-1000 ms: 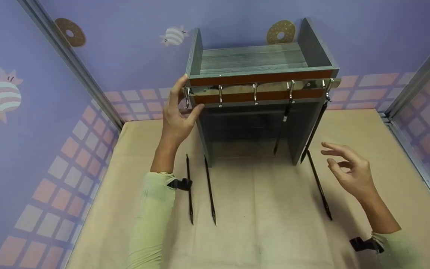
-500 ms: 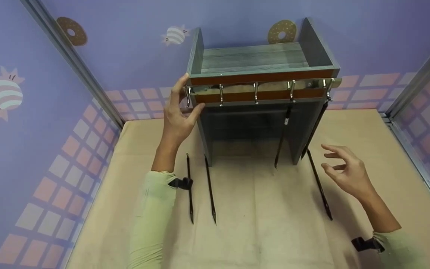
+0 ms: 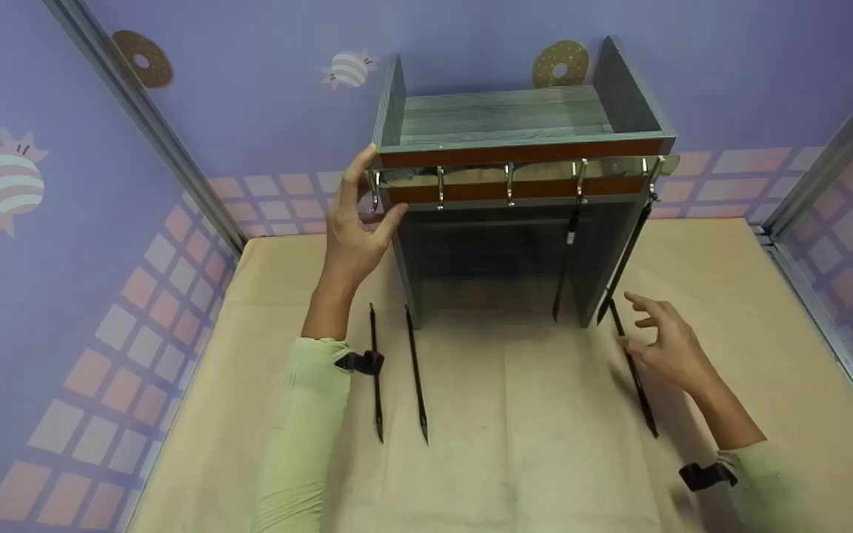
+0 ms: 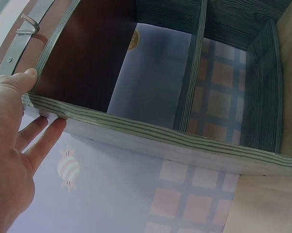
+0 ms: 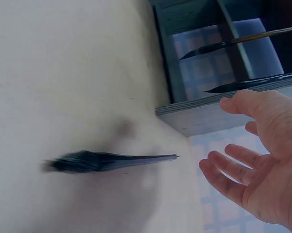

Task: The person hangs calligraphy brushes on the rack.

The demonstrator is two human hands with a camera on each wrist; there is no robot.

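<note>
L hand grips rack; R hand over brush.

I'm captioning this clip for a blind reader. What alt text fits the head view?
A person's left hand grips the upper left corner of a grey wooden rack with a metal hook rail, while the open right hand reaches down over a black brush lying on the beige table. Two brushes hang from hooks; two more lie at the left.
</note>
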